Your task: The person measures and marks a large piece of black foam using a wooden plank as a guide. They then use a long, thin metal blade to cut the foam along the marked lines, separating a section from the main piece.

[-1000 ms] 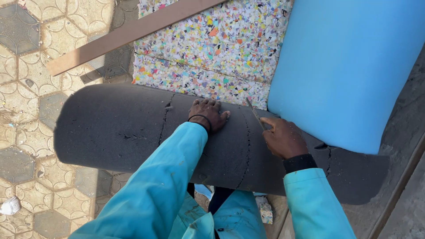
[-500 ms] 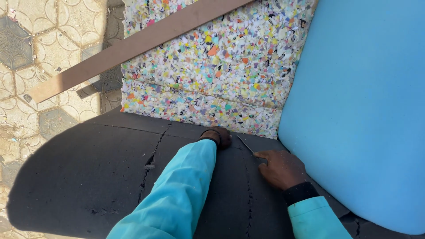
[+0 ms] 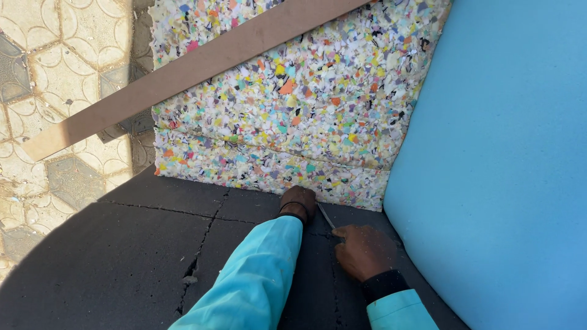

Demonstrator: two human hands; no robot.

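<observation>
1. A blue foam sheet [image 3: 501, 183] is standing at the right, beside a speckled foam block [image 3: 287, 116].
2. A dark foam mat [image 3: 122, 256] is lying flat, cracked.
3. The left hand [image 3: 298, 203] is pressing fisted on the mat.
4. The right hand [image 3: 364, 250] is gripping a thin blade [image 3: 326, 216], its long axis pointing up-left toward the block.

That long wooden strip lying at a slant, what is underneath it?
Under the wooden strip lie the speckled multicoloured foam block and, at its left end, patterned paving tiles. What sits directly beneath is covered.
</observation>
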